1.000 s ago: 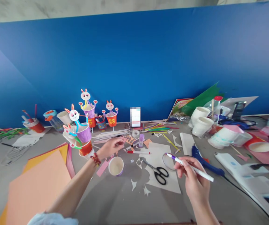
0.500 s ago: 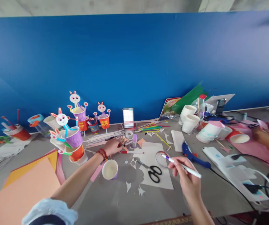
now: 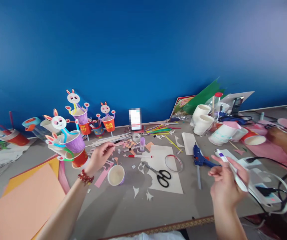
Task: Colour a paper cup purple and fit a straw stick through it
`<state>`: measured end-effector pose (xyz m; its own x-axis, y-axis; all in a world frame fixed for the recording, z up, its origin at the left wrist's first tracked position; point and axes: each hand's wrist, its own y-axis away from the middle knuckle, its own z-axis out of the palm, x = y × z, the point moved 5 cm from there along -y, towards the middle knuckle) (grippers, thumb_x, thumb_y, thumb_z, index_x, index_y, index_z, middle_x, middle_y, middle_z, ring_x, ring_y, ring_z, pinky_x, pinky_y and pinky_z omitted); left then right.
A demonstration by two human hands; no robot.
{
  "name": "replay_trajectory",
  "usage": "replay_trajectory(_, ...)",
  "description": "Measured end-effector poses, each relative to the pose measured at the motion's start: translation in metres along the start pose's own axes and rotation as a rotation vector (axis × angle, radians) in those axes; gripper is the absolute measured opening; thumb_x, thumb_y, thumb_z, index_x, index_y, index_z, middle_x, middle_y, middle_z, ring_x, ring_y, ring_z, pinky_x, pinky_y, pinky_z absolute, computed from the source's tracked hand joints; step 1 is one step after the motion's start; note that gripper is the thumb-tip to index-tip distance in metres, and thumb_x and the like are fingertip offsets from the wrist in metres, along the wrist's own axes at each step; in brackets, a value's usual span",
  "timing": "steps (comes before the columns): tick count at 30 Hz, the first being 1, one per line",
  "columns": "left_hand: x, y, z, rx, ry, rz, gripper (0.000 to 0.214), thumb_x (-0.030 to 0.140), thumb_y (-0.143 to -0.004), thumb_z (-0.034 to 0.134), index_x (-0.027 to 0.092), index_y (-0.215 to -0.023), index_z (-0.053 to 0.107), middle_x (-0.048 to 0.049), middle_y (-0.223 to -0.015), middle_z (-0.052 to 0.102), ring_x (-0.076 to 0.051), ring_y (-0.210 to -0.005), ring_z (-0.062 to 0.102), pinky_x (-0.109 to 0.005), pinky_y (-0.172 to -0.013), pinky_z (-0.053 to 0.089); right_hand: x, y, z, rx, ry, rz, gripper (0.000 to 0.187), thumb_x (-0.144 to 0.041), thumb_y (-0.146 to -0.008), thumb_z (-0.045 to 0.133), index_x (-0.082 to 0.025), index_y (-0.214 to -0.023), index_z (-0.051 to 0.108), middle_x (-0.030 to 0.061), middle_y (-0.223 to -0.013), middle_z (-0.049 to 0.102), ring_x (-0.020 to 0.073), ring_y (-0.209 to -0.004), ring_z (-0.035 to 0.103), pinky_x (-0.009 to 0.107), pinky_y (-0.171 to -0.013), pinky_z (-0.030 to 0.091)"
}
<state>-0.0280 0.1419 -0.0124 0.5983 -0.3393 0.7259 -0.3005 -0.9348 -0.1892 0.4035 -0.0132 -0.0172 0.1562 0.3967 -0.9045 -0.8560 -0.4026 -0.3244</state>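
Right side first: my right fingers [image 3: 216, 172] are gripping a white marker [image 3: 238, 180] with a purple band, held slanted in front of the power strip [image 3: 274, 199]. Over on the left, my left fingers [image 3: 108, 147] hang half curled above the table [image 3: 138, 213] (whether they're pinching anything, I can't tell!). Near them a purple-sided cup [image 3: 116, 175] stands mouth up beside a pink strip [image 3: 102, 178]. Black-handled scissors [image 3: 163, 178] lie partly on white paper [image 3: 175, 183].
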Motion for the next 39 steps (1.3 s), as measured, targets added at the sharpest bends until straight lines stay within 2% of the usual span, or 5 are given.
replay_trajectory(5,-0.008,0.041,-0.006,0.096,0.084,-0.089,0.025,0.04,-0.093,0.051,0.02,-0.102,0.065,-0.0044,-0.092,0.07,-0.016,-0.074,0.068,-0.024,-0.065,0.053,0.029,0.017,0.029,-0.566,0.332,0.027,0.03,-0.044,-0.094,0.054,-0.019,-0.108,0.064,0.0098,-0.092,0.075,0.0151,-0.055,0.063,0.03,-0.056,0.054)
replay_trajectory(13,-0.022,0.108,-0.003,0.142,-0.164,-0.127,0.018,0.029,-0.095,0.046,0.022,-0.092,0.062,-0.0031,-0.086,0.067,-0.014,-0.069,0.064,-0.023,-0.063,0.05,0.059,0.057,0.062,-1.121,0.64,-0.509,0.03,-0.039,-0.088,0.063,-0.028,-0.115,0.061,0.0075,-0.103,0.074,0.0264,-0.088,0.072,0.036,-0.077,0.057)
replay_trajectory(23,-0.028,0.124,0.004,0.143,-0.415,0.007,0.022,0.018,-0.093,0.046,0.024,-0.107,0.062,-0.0082,-0.118,0.064,-0.023,-0.112,0.062,-0.034,-0.097,0.049,0.078,0.066,0.063,-1.128,0.762,-0.644,0.036,-0.02,-0.083,0.051,-0.027,-0.117,0.059,0.0085,-0.1,0.073,0.028,-0.09,0.07,0.035,-0.071,0.056)
replay_trajectory(34,-0.056,0.109,0.002,-0.117,-0.853,-0.288,0.05,-0.006,-0.079,0.04,0.018,-0.119,0.057,-0.012,-0.111,0.061,-0.024,-0.1,0.066,-0.029,-0.075,0.051,0.049,0.064,0.062,-1.008,0.599,-0.543,0.023,-0.033,-0.093,0.053,-0.026,-0.112,0.063,0.0089,-0.105,0.074,0.0251,-0.087,0.073,0.035,-0.08,0.057)
replay_trajectory(39,-0.042,0.106,-0.005,0.019,-0.662,-0.235,0.034,0.007,-0.091,0.037,0.019,-0.113,0.06,-0.01,-0.107,0.061,-0.021,-0.086,0.067,-0.03,-0.073,0.052,0.014,0.075,0.068,-0.966,0.396,-0.487,0.037,-0.025,-0.096,0.048,-0.026,-0.131,0.059,0.0052,-0.081,0.072,0.0225,-0.073,0.07,0.033,-0.071,0.055)
